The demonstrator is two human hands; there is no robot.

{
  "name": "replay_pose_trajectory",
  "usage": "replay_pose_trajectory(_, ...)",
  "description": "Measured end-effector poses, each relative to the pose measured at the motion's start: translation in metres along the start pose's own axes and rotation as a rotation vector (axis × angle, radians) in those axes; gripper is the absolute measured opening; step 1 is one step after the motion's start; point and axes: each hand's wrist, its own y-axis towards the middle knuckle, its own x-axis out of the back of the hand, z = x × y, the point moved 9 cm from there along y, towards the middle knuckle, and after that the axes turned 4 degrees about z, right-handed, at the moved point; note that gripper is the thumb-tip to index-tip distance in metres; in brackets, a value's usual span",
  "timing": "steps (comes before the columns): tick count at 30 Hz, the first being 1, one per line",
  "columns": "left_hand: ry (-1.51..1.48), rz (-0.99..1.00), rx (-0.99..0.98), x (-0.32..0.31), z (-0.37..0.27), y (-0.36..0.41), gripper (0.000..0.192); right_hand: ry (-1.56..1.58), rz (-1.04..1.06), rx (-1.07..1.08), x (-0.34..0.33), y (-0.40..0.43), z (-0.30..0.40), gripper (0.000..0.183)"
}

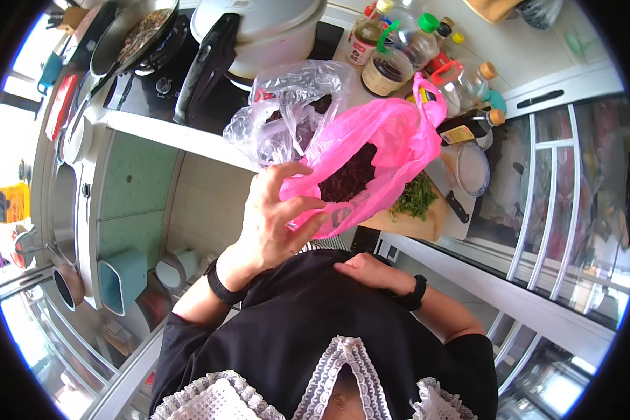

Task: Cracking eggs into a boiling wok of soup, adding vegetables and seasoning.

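A pink plastic bag [399, 142] lies opened on the counter, with dark reddish-brown shredded or dried food [349, 176] inside. My left hand [278, 215] is at the bag's near left rim, fingers spread and bent; whether they pinch the film cannot be told. Behind it, a clear plastic bag [299, 100] holds more dark contents. My right hand [370, 270] rests against the front of my black top, away from the bags, its fingers curled and partly hidden. Chopped green leaves [417, 197] lie on a wooden cutting board [425, 226] just right of the pink bag.
A frying pan [131, 39] with food and a lidded pressure cooker [273, 42] stand on the black stove. Sauce and oil bottles [420, 42] crowd the back of the counter. A knife [457, 206] lies beside a bowl [472, 169] at right. The sink [65, 210] is at left.
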Motion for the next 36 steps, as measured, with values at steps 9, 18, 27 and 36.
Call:
replay_pose_trajectory(9,0.271,0.08,0.066,-0.029,0.018,0.004,0.039,-0.584,-0.675,0.451,0.032,-0.052,0.049,0.041)
replay_pose_trajectory(18,0.137,-0.107,-0.005,0.016,0.004,0.008,0.028,-0.156,-1.341,0.598,0.365,-0.213,0.183,0.019)
replay_pose_trajectory(27,0.143,-0.329,0.248,0.072,0.03,-0.029,0.02,-0.327,-1.958,0.104,0.55,-0.256,0.239,0.055)
replay_pose_trajectory(36,0.204,-0.503,0.169,0.107,0.03,-0.017,0.015,0.363,-1.33,1.02,0.523,-0.21,0.268,0.035)
